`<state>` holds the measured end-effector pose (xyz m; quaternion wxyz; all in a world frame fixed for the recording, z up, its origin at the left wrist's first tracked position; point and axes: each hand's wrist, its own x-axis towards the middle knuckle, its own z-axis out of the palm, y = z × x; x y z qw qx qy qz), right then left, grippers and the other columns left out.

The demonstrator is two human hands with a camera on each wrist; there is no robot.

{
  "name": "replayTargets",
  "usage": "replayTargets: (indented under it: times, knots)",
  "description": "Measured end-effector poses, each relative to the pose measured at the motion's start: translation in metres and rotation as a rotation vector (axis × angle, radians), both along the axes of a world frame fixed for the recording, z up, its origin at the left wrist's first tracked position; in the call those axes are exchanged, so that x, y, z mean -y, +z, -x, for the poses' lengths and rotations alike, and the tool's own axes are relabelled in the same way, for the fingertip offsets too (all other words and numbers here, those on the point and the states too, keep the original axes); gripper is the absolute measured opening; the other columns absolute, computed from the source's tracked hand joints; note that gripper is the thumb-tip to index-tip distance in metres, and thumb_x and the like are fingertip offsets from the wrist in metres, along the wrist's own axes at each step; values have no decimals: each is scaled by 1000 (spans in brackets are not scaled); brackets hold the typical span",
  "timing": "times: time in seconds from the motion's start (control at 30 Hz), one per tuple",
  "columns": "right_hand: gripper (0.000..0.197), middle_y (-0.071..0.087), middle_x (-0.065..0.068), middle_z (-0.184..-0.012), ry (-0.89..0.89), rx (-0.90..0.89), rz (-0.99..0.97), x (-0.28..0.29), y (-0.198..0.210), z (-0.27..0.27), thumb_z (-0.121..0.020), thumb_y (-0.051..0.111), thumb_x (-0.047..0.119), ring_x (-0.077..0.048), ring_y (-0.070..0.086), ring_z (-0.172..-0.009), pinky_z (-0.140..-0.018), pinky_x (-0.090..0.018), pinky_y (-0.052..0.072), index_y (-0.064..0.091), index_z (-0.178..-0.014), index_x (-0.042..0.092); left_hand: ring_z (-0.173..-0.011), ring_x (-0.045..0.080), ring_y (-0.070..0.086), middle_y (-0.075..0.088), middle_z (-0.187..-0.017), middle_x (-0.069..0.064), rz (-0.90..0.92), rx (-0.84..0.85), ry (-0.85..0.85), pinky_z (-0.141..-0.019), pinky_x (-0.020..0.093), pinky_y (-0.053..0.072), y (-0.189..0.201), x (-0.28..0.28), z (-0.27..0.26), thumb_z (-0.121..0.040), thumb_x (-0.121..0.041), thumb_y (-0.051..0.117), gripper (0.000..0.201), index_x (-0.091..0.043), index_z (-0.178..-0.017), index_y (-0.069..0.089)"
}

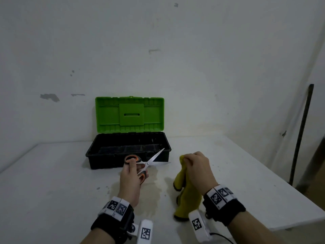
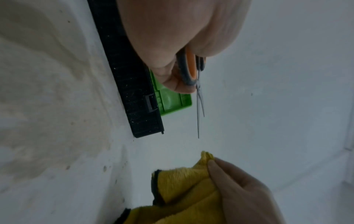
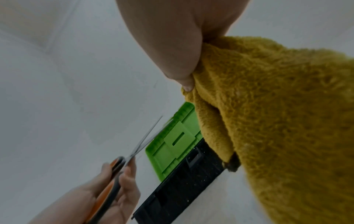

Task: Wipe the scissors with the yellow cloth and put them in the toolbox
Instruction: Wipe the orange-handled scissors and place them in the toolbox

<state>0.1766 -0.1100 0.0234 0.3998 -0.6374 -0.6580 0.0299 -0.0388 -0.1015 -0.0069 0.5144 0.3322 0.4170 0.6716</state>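
Observation:
My left hand [image 1: 131,170] holds the scissors [image 1: 151,161] by their orange-and-black handles, with the blades spread apart and pointing right toward the toolbox's front right corner. The scissors [image 2: 198,98] [image 3: 141,144] are lifted above the table. My right hand [image 1: 195,166] pinches the top of the yellow cloth [image 1: 184,196], which hangs down to the table. The cloth [image 2: 184,191] [image 3: 277,113] is a short gap to the right of the blade tips. The toolbox [image 1: 128,150] stands open behind the scissors, with a black base and a green lid [image 1: 129,115] upright.
The white table [image 1: 52,182] has a pale stain in front of the toolbox. A wall rises right behind the box. The table's right edge [image 1: 263,164] runs diagonally, with a dark pole [image 1: 301,134] beyond it.

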Motion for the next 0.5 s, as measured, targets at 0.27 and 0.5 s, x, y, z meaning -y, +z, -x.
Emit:
replayTargets:
  times: [0.27, 0.5]
  knots:
    - [23, 66, -10, -110, -126, -103, 82, -58, -8, -12, -96, 54, 20, -26, 61, -104, -86, -27, 45, 71, -112, 14, -68, 20, 59, 64, -87, 12, -26, 27, -2, -51, 20, 55, 10, -13, -6, -107, -30, 40, 28, -9, -106, 59]
    - [27, 53, -12, -121, -105, -104, 246, -72, -41, -8, -98, 52, 22, -27, 56, -109, -94, -30, 44, 63, -121, 12, -73, 21, 59, 65, -93, 13, 29, 24, 10, -48, 19, 53, 1, -18, -11, -107, -31, 42, 30, -8, -110, 61]
